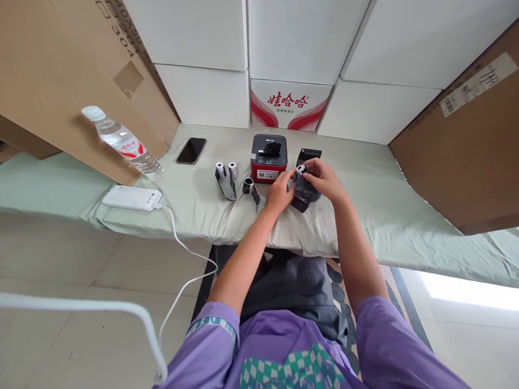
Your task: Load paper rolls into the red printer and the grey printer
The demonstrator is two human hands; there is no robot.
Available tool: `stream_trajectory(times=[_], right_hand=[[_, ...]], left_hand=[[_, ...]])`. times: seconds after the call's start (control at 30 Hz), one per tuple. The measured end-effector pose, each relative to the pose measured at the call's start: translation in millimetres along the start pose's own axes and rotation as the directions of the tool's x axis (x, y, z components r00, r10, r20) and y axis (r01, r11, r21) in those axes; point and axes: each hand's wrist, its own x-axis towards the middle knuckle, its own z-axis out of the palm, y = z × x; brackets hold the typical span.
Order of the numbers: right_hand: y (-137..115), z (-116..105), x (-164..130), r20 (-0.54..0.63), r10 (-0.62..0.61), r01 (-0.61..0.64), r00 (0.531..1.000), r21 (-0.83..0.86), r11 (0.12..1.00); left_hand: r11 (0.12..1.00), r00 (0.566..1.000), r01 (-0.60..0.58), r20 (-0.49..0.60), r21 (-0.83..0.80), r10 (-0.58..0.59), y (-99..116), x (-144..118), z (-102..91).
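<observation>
My left hand (pixel 279 190) and my right hand (pixel 324 180) both grip a dark plastic wrapper (pixel 303 192) with a white paper roll (pixel 300 169) showing at its top. They hold it just above the cloth-covered table (pixel 365 178), right of a small red and black label printer (pixel 268 158). A black lid or printer part (pixel 308 154) lies behind my right hand. Left of the printer lie two white rolls (pixel 226 169) on a dark wrapper and one dark roll (pixel 247 186).
A black phone (pixel 191 150), a water bottle (pixel 121 141) and a white power bank (pixel 132 198) with a white cable sit on the left. Cardboard boxes (pixel 60 75) and white boxes (pixel 304 38) wall the table's back and sides.
</observation>
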Motion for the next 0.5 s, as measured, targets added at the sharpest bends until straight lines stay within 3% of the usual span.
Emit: stream_trajectory(times=[0.2, 0.33, 0.4, 0.5], right_hand=[[-3, 9, -15, -0.003, 0.097, -0.091, 0.995, 0.299, 0.95], [6, 15, -17, 0.034, 0.135, -0.132, 0.99, 0.534, 0.835], [13, 18, -17, 0.06, 0.136, -0.146, 0.989, 0.57, 0.808], [21, 23, -19, 0.07, 0.099, -0.121, 0.993, 0.557, 0.822]], left_hand=[[0.998, 0.997, -0.065, 0.028, -0.017, 0.065, 0, -3, -4.2], [0.986, 0.988, -0.15, 0.009, -0.066, 0.151, -6, -1, 0.6], [0.975, 0.978, -0.208, -0.043, -0.085, 0.205, -9, 0, 3.9], [0.977, 0.977, -0.2, -0.092, -0.08, 0.192, -11, 0, 6.9]])
